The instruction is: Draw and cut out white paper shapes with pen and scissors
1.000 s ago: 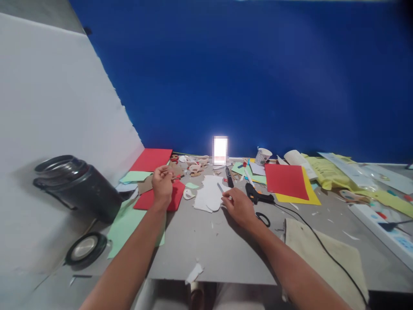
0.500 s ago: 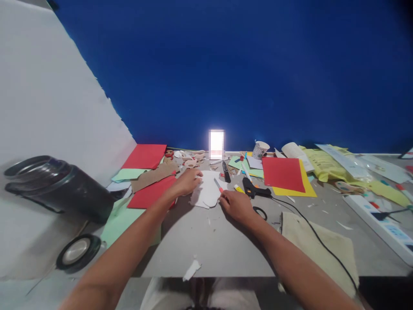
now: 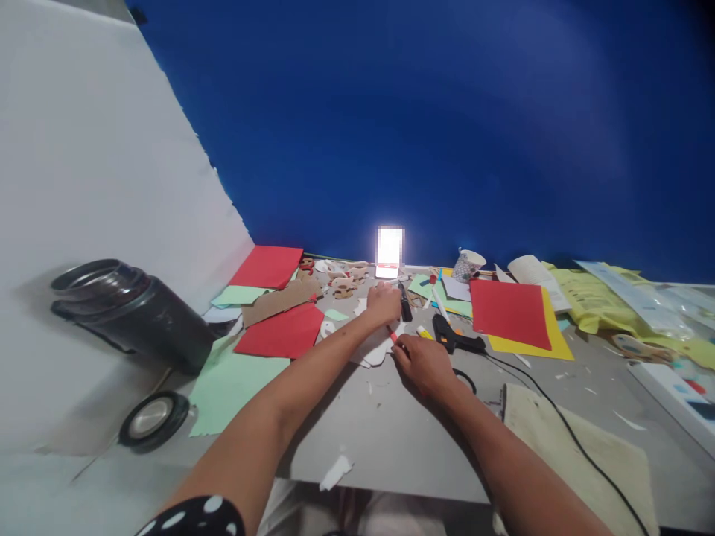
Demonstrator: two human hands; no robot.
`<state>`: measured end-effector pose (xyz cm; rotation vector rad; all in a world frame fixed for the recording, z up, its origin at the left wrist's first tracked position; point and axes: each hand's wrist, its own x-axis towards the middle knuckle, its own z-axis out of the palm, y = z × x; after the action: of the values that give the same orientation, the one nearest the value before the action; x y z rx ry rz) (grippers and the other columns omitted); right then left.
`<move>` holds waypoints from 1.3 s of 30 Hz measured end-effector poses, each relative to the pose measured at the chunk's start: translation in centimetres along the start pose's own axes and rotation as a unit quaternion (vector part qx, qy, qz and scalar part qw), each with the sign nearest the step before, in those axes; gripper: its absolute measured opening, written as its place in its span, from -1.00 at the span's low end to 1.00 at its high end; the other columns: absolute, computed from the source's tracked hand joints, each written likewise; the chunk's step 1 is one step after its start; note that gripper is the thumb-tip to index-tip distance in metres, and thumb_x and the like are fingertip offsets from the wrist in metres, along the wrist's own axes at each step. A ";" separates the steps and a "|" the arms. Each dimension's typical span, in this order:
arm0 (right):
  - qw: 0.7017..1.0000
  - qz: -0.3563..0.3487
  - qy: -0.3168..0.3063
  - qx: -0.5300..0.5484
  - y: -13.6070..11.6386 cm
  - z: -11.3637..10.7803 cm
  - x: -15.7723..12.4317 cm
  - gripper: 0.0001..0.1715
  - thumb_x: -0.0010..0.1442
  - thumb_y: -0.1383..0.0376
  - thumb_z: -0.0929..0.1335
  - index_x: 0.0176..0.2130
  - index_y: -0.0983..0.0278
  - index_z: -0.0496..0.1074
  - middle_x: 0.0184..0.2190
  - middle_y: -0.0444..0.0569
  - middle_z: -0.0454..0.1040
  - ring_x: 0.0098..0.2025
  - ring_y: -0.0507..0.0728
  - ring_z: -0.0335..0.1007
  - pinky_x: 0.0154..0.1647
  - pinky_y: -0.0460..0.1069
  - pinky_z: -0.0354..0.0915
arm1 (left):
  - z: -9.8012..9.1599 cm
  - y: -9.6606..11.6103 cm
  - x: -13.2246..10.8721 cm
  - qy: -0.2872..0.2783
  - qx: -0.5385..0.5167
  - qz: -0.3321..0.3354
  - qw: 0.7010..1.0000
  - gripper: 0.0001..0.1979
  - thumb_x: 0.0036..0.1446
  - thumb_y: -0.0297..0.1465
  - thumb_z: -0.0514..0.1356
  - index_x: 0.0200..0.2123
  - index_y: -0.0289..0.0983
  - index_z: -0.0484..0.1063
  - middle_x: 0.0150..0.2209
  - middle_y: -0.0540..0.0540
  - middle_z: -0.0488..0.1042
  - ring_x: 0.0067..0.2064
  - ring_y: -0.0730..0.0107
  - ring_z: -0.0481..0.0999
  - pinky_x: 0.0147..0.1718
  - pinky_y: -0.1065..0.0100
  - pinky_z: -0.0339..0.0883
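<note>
My left hand (image 3: pixel 383 304) reaches across the white cut paper shape (image 3: pixel 375 348), its fingers curled beside a black marker (image 3: pixel 404 303). Whether it grips anything is hidden. My right hand (image 3: pixel 423 364) rests on the grey table (image 3: pixel 385 424) with its fingers pinched on a red-tipped pen (image 3: pixel 394 336) at the edge of the white shape. A black glue gun (image 3: pixel 455 339) with a cord lies just right of that hand.
Red sheets (image 3: pixel 282 333) and green sheets (image 3: pixel 232 382) lie at the left by a toppled black jar (image 3: pixel 134 313) and its lid (image 3: pixel 153 418). Red-on-yellow paper (image 3: pixel 511 314), a paper cup (image 3: pixel 467 265), a beige cloth (image 3: pixel 581 454) and a bright phone (image 3: pixel 389 251) fill the rest.
My left hand left the red sheet and moved right across the white shape to the black marker. My right hand stayed by the pen. The view shifted slightly.
</note>
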<state>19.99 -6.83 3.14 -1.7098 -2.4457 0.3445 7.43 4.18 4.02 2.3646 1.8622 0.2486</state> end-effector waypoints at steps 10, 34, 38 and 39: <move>1.000 -0.003 -0.018 0.007 0.1 0.1 0.1 -0.69 0.40 0.16 0.25 -0.21 0.21 0.53 -0.20 0.04 0.63 -0.18 0.20 0.50 -0.34 0.01 0.02 | 0.9 -1.4 0.7 0.002 -0.015 0.024 1.000 -0.87 0.09 -0.48 0.31 -0.24 -0.32 0.58 -0.08 -0.34 0.55 0.10 -0.06 0.48 0.04 0.10 0.36; 0.820 0.009 0.039 0.571 0.5 -1.3 0.2 -0.74 0.07 0.14 0.43 -0.43 0.30 0.47 -0.50 -0.12 0.50 -0.49 0.01 0.26 -0.41 -0.08 0.18 | -4.3 -1.1 -11.7 0.058 -0.572 -0.063 0.815 -0.81 -0.07 -0.31 0.33 -0.37 -0.26 0.48 -0.49 -0.01 0.52 -0.48 0.41 0.47 -0.40 0.33 0.41; 0.816 0.005 0.050 0.577 0.4 -0.7 0.3 -0.73 0.07 0.13 0.42 -0.43 0.30 0.48 -0.49 -0.09 0.52 -0.47 0.01 0.26 -0.41 -0.08 0.17 | -3.6 -1.8 -12.5 0.051 -0.631 -0.121 0.764 -0.67 -0.04 -0.15 0.37 -0.35 -0.28 0.49 -0.48 -0.03 0.50 -0.45 0.38 0.50 -0.42 0.33 0.42; 0.818 0.008 0.056 0.573 0.4 -0.6 0.4 -0.74 0.07 0.13 0.42 -0.43 0.30 0.47 -0.49 -0.09 0.51 -0.47 0.02 0.27 -0.41 -0.08 0.18 | -3.4 -1.9 -12.7 0.039 -0.638 -0.123 0.759 -0.64 -0.02 -0.10 0.36 -0.35 -0.29 0.49 -0.46 -0.05 0.51 -0.43 0.37 0.51 -0.43 0.34 0.41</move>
<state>20.36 -6.30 3.56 -1.0949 -1.4747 1.3181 1.99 -7.77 6.33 1.1344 1.2241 1.1409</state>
